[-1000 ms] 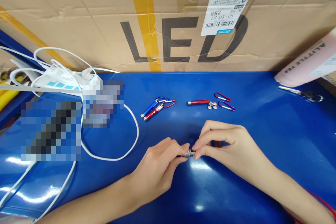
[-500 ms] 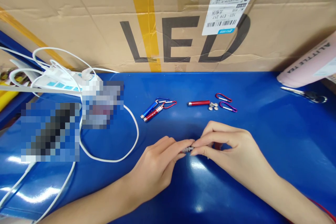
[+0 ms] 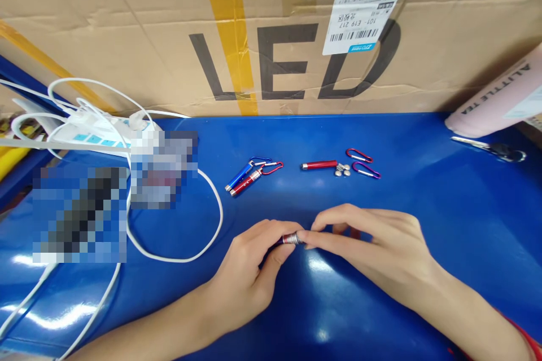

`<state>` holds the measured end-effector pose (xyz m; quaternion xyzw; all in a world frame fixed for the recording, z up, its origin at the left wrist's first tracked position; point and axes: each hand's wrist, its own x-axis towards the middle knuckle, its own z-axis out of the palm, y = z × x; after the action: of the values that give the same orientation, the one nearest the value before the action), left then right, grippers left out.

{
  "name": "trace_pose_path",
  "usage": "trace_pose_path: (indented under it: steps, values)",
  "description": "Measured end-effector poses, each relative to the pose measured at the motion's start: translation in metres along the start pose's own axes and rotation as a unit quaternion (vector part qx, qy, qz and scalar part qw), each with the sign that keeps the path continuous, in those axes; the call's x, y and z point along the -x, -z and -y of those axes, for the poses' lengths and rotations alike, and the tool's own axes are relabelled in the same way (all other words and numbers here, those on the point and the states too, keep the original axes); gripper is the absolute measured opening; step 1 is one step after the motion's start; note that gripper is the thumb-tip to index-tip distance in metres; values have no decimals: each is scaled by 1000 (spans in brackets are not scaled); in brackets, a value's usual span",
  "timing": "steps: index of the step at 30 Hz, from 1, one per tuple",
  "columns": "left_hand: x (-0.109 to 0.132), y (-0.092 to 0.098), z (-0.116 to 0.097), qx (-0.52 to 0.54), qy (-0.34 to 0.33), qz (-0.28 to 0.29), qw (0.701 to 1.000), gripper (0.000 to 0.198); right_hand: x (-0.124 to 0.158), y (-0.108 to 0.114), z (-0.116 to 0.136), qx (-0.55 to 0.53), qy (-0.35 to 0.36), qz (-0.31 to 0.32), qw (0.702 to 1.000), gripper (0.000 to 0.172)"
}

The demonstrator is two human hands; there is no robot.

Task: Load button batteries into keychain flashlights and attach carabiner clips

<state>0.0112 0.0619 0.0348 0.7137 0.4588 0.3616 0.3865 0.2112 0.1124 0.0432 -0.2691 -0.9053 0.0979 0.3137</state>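
My left hand (image 3: 252, 268) is closed round a small keychain flashlight (image 3: 291, 238), its thumb below and fingers over the top. The flashlight's dark body is mostly hidden; a reddish part and a ribbed silver end show, pointing right. At that silver end is my right hand (image 3: 368, 237), its thumb pressed on the tip with a fingertip partly visible beneath. Its upper finger is bent and stands apart from the flashlight. Beyond the hands lie a red metal tube (image 3: 319, 165), several button cells (image 3: 342, 170), a red carabiner (image 3: 359, 156) and a purple carabiner (image 3: 366, 170).
A blue flashlight (image 3: 239, 176) and a red flashlight (image 3: 245, 183), each with a carabiner, lie farther left. White cables (image 3: 220, 220) and a power strip (image 3: 101, 138) occupy the left. A cardboard box (image 3: 148, 39) stands behind; keys (image 3: 502, 150) and a pink bottle (image 3: 486, 101) are right.
My right thumb has shifted onto the flashlight's tip, and its upper finger has lifted away. More of the silver end shows. The whole view has shifted slightly.
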Motion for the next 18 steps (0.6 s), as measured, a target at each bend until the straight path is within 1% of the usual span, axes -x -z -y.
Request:
trace_pose_path:
  steps: [2,5,9,13,18]
  values:
    - [0,0,0,12,7,8,1000,22,0,1,0,0,7,10,1000,16]
    - [0,0,-1,21,5,16,1000,22,-1,4,3,-39,-34,15,999,11]
    - [1,1,-2,16,-3,27,1000,23,-3,6,6,-82,-79,3,993,12]
    - [3,2,0,-12,-5,42,999,21,-7,6,6,-95,-57,2,994,23]
    - [2,2,2,-35,-6,54,998,22,-6,2,4,-85,-30,-1,996,21]
